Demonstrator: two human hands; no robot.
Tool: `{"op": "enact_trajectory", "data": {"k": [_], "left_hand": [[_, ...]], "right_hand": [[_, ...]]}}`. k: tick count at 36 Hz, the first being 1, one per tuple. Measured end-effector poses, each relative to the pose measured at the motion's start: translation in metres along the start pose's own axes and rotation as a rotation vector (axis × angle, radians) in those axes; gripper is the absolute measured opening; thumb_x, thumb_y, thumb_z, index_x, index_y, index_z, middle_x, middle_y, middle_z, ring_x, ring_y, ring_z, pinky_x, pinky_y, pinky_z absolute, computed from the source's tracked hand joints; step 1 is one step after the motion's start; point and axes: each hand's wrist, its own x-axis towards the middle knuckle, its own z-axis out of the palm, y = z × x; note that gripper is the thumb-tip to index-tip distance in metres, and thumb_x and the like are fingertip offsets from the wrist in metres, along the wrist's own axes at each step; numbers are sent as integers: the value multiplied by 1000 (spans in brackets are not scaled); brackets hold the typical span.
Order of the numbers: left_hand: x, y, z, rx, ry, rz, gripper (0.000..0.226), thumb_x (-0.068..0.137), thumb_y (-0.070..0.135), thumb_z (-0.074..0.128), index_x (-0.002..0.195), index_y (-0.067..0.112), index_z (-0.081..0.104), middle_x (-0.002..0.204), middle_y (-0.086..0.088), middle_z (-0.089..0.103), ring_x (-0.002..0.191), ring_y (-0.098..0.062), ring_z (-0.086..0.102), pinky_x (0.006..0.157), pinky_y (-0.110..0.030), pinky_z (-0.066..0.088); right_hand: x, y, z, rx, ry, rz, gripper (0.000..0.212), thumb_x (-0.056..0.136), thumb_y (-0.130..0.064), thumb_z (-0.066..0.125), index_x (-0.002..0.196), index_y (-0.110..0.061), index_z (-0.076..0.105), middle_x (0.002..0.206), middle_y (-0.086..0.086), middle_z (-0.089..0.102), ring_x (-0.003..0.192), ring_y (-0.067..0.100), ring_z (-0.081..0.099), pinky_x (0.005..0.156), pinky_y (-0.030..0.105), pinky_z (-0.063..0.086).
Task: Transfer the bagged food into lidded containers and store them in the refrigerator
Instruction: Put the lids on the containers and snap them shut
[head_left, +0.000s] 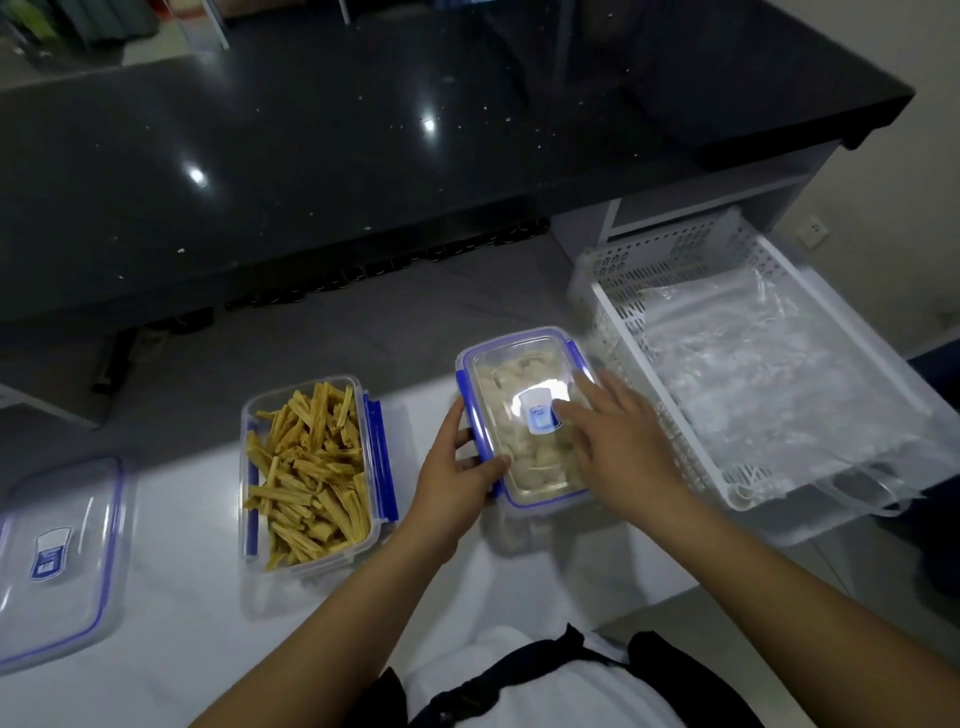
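Observation:
A clear container of pale round food stands on the white table with its blue-rimmed lid on top. My left hand grips its left side, thumb over the lid's edge by the blue clip. My right hand lies flat on the lid, fingers spread, pressing down. To the left stands an open container of yellow tofu sticks with blue clips and no lid. A loose lid with a blue label lies at the far left.
A white perforated basket with an empty clear plastic bag in it sits at the right, overhanging the white table. A dark glossy counter runs behind.

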Motion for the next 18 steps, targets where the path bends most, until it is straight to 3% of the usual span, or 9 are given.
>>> {"op": "enact_trajectory", "data": {"k": [3, 5, 11, 15, 18], "left_hand": [[17, 9, 16, -1, 5, 12, 80, 89, 4, 71, 143, 52, 37, 121, 13, 60, 103, -15, 68, 73, -37, 64], [26, 15, 25, -3, 18, 23, 79, 89, 2, 69, 145, 48, 37, 120, 12, 60, 105, -16, 66, 74, -38, 64], [42, 26, 45, -23, 37, 20, 81, 91, 3, 69, 150, 45, 32, 117, 14, 58, 106, -17, 65, 72, -35, 64], [46, 28, 46, -40, 27, 7, 81, 91, 4, 69, 150, 46, 32, 117, 16, 57, 107, -20, 66, 69, -33, 63], [46, 28, 45, -38, 25, -2, 82, 91, 6, 69, 152, 45, 30, 123, 11, 56, 106, -19, 65, 68, -33, 63]], "right_hand": [[5, 7, 10, -168, -136, -47, 58, 103, -43, 29, 158, -27, 20, 167, -2, 14, 154, 24, 1, 121, 47, -1], [9, 14, 14, -179, -168, -69, 60, 104, -43, 20, 160, -25, 4, 168, -1, 1, 154, 19, -7, 122, 43, -6], [29, 38, 14, -184, -97, -124, 56, 106, -31, 24, 159, -22, 9, 167, 3, 8, 154, 20, 1, 121, 34, -5], [30, 43, 15, -168, -109, -131, 64, 98, -47, 1, 158, -25, 2, 168, 2, 4, 154, 19, -2, 123, 38, -3], [29, 42, 16, -165, -115, -122, 69, 96, -54, -2, 159, -26, 2, 167, 2, 2, 154, 19, -3, 124, 39, -3]]}}
